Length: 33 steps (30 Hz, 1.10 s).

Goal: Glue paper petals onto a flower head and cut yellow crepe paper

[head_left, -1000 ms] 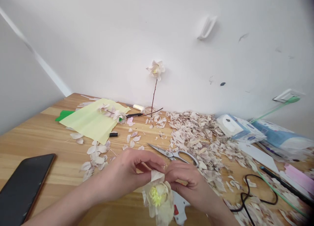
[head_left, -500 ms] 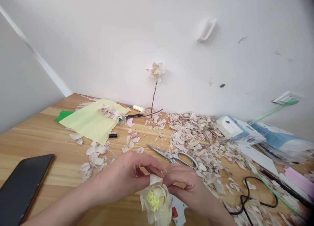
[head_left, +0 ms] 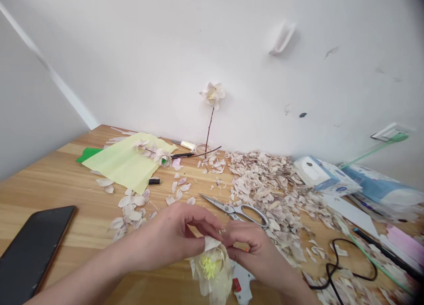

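Near the bottom middle is a cream flower (head_left: 217,276) with a tuft of yellow stamens, facing me. My left hand (head_left: 175,234) pinches a pale petal at the flower's upper edge between thumb and fingers. On the other side, my right hand (head_left: 248,245) has its fingers closed behind the flower, close to the left fingertips; what it grips there is hidden. Partly beneath my right hand sits a white tool with a red part (head_left: 241,285), which I cannot identify. Just beyond my hands lie metal scissors (head_left: 232,209), slightly spread.
A large heap of dried petals (head_left: 265,177) spreads over the right side. A phone (head_left: 35,247) lies at left, behind it yellow paper (head_left: 122,163) with a flower sprig. A single flower (head_left: 212,95) stands against the wall. Tissue packs (head_left: 326,177) and a black cord (head_left: 351,276) are at right.
The petal at the flower's top has folded down closer against the bloom, and the flower has tilted slightly. Both hands keep nearly the same place; the whole view has shifted a little.
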Motion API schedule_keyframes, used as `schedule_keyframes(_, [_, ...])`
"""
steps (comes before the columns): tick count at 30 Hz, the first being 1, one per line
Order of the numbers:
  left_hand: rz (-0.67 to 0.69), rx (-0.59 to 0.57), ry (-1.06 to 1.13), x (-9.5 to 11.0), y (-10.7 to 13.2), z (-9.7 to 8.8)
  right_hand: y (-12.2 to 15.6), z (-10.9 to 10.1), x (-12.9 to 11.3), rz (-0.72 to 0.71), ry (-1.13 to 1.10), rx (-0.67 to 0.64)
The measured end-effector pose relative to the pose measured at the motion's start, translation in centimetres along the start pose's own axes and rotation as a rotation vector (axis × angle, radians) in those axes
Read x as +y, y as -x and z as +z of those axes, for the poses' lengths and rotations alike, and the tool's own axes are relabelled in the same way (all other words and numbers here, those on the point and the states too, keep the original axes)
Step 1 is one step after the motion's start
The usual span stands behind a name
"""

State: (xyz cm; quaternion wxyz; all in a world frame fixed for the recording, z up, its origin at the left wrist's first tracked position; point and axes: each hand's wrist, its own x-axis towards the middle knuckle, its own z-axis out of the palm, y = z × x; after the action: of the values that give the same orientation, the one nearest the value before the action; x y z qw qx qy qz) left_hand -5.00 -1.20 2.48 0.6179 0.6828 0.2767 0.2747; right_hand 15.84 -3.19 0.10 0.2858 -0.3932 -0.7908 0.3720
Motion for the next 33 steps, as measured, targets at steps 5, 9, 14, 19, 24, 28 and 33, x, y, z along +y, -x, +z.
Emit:
schedule_keyframes(5, [0.017,0.005,-0.005,0.2,0.1,0.0,0.0,0.0,0.0,0.049,0.004,0.027])
schedule_keyframes(9, [0.010,0.026,-0.048,0.6,0.1,0.1,0.0,0.0,0.0,0.095,0.000,0.044])
schedule_keyframes(14, [-0.028,0.041,-0.077,1.1,0.1,0.1,0.0,0.1,0.0,0.142,-0.004,0.068])
schedule_keyframes(19, [-0.055,0.085,-0.062,1.0,0.0,0.4,0.0,0.1,0.0,0.162,-0.021,0.106])
schedule_keyframes(24, [-0.104,0.142,-0.044,1.0,-0.2,0.6,-0.1,0.3,-0.1,0.251,-0.083,0.119])
schedule_keyframes(28, [-0.126,0.185,-0.069,1.4,-0.3,0.7,-0.2,0.4,-0.3,0.331,-0.110,0.137])
schedule_keyframes(33, [-0.125,0.226,-0.037,1.0,-0.3,0.9,-0.3,0.7,0.0,0.387,-0.217,0.175])
